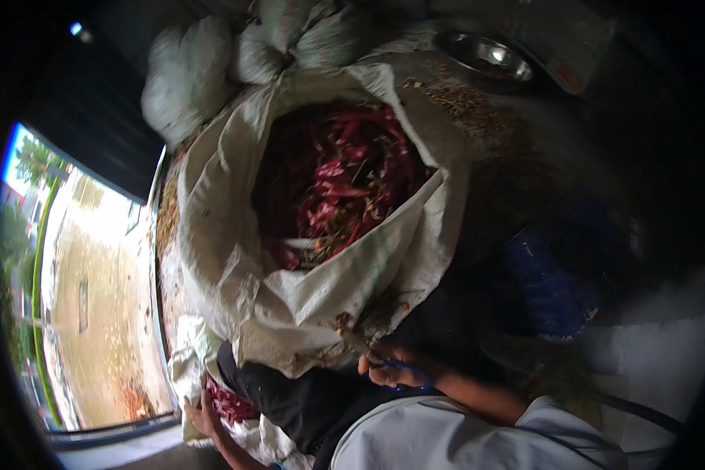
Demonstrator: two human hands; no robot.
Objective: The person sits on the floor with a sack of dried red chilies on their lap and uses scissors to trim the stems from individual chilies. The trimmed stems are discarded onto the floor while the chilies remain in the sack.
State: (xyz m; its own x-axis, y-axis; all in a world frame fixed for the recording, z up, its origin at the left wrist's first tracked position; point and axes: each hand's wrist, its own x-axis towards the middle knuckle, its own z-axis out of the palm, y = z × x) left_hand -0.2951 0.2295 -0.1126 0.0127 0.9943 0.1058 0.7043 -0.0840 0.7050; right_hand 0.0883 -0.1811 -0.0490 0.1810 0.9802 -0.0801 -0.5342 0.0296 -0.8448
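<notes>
A large white woven sack (pixel 219 211) stands wide-mouthed in front of me, filled with dried red chillies (pixel 333 188) and bits of stalk. My right hand (pixel 384 374) is closed around scissors with blue handles (pixel 410 377), just below the near side of this sack. At the lower left, my left hand (pixel 203 419) lies at a smaller white sack (pixel 186 356), touching the red chillies (pixel 232 404) inside. Its thumb and a finger show apart, with nothing seen between them; the other fingers are partly hidden.
Tied, full sacks (pixel 186 74) stand at the back. A shiny metal bowl (pixel 486 59) is at the far right, near scattered brown debris (pixel 474 110). A dark blue object (pixel 552 274) sits in shadow on the right. A bright opening (pixel 102 290) is on the left.
</notes>
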